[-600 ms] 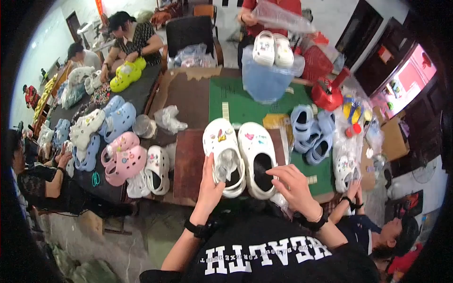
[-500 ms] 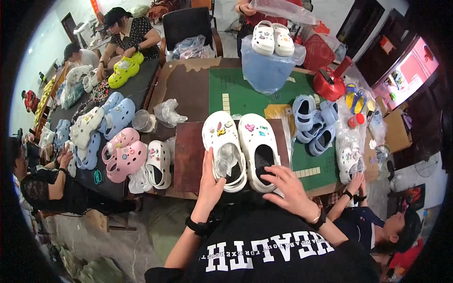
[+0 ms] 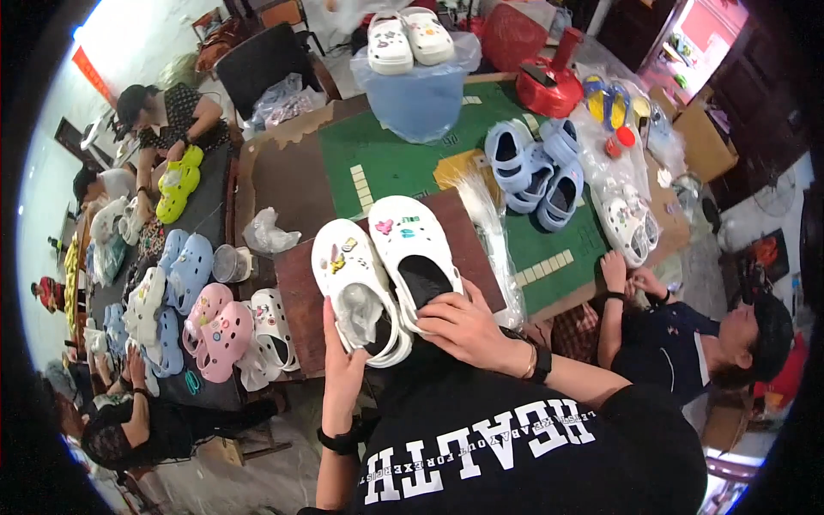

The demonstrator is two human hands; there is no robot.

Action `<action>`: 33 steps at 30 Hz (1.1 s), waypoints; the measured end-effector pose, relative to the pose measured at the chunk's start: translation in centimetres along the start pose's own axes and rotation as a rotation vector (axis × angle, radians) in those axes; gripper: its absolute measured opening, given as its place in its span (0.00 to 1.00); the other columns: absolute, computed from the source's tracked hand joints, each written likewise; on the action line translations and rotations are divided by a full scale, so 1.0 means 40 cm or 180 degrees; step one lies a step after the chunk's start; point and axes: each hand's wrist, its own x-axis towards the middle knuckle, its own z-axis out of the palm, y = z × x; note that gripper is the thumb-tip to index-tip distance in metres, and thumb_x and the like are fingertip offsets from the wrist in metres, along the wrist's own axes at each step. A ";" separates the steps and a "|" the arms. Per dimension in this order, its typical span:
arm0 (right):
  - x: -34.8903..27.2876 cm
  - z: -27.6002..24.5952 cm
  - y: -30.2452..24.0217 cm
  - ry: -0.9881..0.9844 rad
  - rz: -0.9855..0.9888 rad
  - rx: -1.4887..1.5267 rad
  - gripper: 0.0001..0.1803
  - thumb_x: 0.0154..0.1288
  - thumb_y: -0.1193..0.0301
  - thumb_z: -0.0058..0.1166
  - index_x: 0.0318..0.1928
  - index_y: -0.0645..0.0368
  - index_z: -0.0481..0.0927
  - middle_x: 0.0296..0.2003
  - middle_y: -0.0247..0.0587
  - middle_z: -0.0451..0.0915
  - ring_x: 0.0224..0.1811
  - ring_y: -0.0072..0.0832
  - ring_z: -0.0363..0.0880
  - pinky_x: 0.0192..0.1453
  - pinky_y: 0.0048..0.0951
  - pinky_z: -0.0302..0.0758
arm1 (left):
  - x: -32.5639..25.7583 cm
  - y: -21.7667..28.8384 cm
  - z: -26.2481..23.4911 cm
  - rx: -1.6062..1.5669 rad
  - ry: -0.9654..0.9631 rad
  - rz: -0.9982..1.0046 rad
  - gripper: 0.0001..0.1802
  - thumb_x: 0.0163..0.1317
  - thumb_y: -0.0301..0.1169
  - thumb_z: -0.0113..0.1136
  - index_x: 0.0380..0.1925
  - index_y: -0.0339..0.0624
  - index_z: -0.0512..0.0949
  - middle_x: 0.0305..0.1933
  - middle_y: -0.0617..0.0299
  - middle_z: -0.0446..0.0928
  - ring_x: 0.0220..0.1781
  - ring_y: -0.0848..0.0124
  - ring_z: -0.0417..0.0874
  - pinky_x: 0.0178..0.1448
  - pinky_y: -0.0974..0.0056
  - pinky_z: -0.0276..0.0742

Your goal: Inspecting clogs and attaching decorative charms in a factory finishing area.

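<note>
Two white clogs with colourful charms are side by side in front of me, toes pointing away. My left hand (image 3: 342, 365) holds the left clog (image 3: 329, 240) by its outer side and heel, the thumb near the heel strap. Crumpled clear plastic (image 3: 359, 311) fills that clog's opening. My right hand (image 3: 470, 333) grips the right clog (image 3: 410, 225) at the heel end, its fingers bent over the opening and partly hiding the strap. The dark insole shows inside. Beneath the pair is a dark red-brown board (image 3: 296, 279).
Blue clogs (image 3: 536, 176) lie to the right on the green mat (image 3: 343, 159). Another white charm pair (image 3: 390, 47) rests on a plastic-covered blue tub (image 3: 412, 99). Pink clogs (image 3: 225, 335) sit on the left table. Co-workers handle clogs at left and right.
My right hand, loosely spread near the right clog before, now grips its heel end. The right clog sits farther forward than the left one. The whole view has turned.
</note>
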 end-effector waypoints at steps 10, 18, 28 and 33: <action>0.049 -0.036 -0.022 0.0269 -0.0035 0.0169 0.16 0.60 0.73 0.59 0.50 0.59 0.78 0.44 0.40 0.78 0.47 0.34 0.78 0.55 0.37 0.74 | 0.005 0.051 0.050 0.0186 0.0613 -0.0069 0.39 0.66 0.21 0.52 0.74 0.39 0.48 0.79 0.51 0.47 0.80 0.56 0.47 0.77 0.54 0.47; 0.061 -0.081 0.059 0.0972 -0.0168 0.0568 0.12 0.57 0.73 0.59 0.44 0.57 0.81 0.39 0.40 0.81 0.39 0.37 0.81 0.43 0.35 0.78 | 0.002 0.012 0.066 0.1016 0.0617 0.0504 0.41 0.60 0.17 0.54 0.74 0.41 0.53 0.78 0.54 0.51 0.79 0.59 0.50 0.78 0.55 0.45; 0.007 -0.051 0.685 0.0728 0.2538 0.0850 0.10 0.63 0.72 0.49 0.40 0.60 0.81 0.27 0.43 0.84 0.30 0.33 0.84 0.36 0.33 0.77 | -0.060 0.050 0.003 0.1234 0.1419 0.0125 0.22 0.69 0.24 0.50 0.63 0.36 0.68 0.71 0.53 0.61 0.72 0.62 0.63 0.73 0.55 0.58; 0.173 0.130 0.919 0.0614 0.1542 -0.0301 0.10 0.62 0.71 0.50 0.37 0.61 0.84 0.33 0.53 0.84 0.39 0.48 0.82 0.43 0.46 0.76 | -0.142 0.012 -0.040 0.1526 0.1886 -0.0156 0.18 0.68 0.21 0.50 0.57 0.29 0.71 0.67 0.50 0.67 0.68 0.61 0.68 0.70 0.58 0.63</action>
